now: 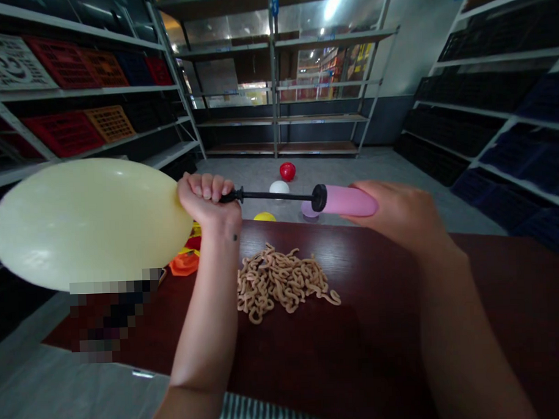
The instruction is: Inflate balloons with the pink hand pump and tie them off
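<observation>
Brown twists (pixel 289 285) are lying heaped between the near and far edges of the surface (pixel 379 328), while above its far edge the left hand (pixel 209 196) is gripping a pale balloon (pixel 87 222) by the neck with the pump's black end, the right hand (pixel 394 214) is clasping the pink pump (pixel 350 201), and a loosening left grip could let air escape.

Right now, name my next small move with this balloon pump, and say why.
Probably push the pink pump barrel with the right hand toward the left hand: the black rod is extended, and the left hand holds the pale yellow balloon at its narrow end.
</observation>
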### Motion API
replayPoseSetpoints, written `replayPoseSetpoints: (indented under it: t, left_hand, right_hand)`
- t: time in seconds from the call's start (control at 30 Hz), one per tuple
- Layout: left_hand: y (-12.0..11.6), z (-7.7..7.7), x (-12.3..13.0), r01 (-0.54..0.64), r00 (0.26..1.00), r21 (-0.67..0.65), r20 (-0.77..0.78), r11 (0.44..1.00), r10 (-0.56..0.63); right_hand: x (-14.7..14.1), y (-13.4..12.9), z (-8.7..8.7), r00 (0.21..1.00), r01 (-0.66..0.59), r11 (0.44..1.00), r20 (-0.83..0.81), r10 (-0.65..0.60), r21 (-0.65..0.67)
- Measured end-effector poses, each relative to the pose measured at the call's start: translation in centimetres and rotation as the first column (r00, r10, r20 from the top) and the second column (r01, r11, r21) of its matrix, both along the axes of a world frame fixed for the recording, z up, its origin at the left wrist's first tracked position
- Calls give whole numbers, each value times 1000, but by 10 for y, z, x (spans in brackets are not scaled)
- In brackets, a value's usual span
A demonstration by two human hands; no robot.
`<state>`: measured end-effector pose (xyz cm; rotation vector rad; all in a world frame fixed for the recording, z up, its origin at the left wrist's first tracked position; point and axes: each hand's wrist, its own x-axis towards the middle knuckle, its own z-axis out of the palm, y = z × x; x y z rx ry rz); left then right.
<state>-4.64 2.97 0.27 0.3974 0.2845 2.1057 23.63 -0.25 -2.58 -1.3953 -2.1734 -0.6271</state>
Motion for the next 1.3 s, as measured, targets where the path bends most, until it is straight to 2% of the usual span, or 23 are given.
replayPoseSetpoints:
  t: [0.1, 0.3, 0.57, 0.7, 0.87, 1.03, 1.17, 1.3]
  left_hand:
    - [-4, 2, 12, -32, 999, -34, -15, 999, 32]
    - [-9, 3, 24, -39, 999, 11, -22, 999, 39]
    - [-20, -7, 63, 100, 993, 0, -71, 995, -100]
    - [-15, -16, 68, 154, 987, -40, -32, 987, -156]
    - [17, -38, 59, 186, 982, -134, 67, 973, -178]
    - [41, -67, 57, 212, 977, -221, 65, 952, -202]
    - [37, -86, 63, 236, 971, -323, 38, 916, -237]
    - [23, -88, 59, 256, 962, -376, 11, 890, -272]
  right_hand:
    - [1, -2, 1, 1000, 12, 1000, -10, -12, -15]
    - [-5, -1, -1, 993, 93, 995, 68, -95, 33]
    - [-56, -14, -2, 995, 79, 984, 48, -87, 157]
    - [-68, -12, -11, 996, 80, 986, 31, -85, 147]
    - [-73, 7, -36, 996, 77, 996, 43, -79, 45]
    - [-77, 22, -75, 996, 79, 995, -43, -82, -60]
    - [-66, 12, -105, 988, 46, 986, -136, -69, -163]
    - [-58, -11, -119, 976, 52, 965, -191, -103, -258]
